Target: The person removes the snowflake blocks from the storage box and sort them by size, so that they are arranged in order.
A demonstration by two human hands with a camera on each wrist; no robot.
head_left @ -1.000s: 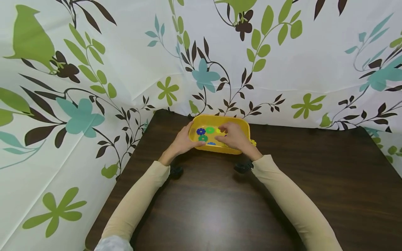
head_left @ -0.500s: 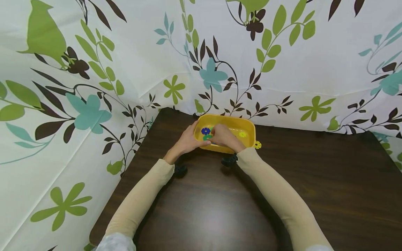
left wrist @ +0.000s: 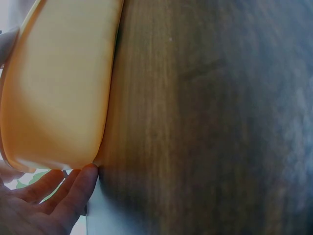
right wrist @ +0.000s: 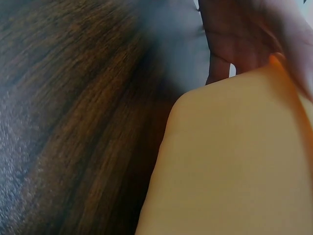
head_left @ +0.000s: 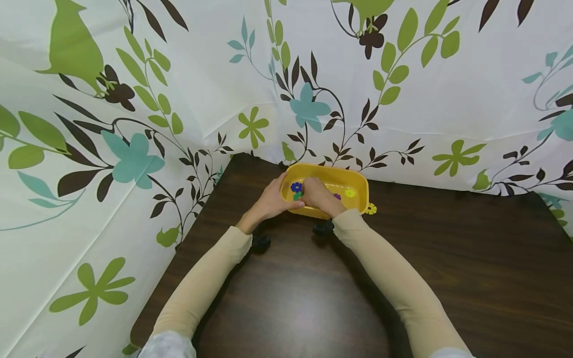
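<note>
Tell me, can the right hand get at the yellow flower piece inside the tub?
Probably yes: the right hand reaches into the tub; only a purple piece shows between it and the yellow piece.

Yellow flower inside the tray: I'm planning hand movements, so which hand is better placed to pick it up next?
Right, probably. The right hand reaches into the tray and is nearer the yellow flower, toward the tray's right end; the left hand holds the opposite end.

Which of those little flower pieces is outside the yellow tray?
The yellow flower piece just beyond the right end of the tray. The blue piece, green piece, purple piece and second yellow piece show inside it.
</note>
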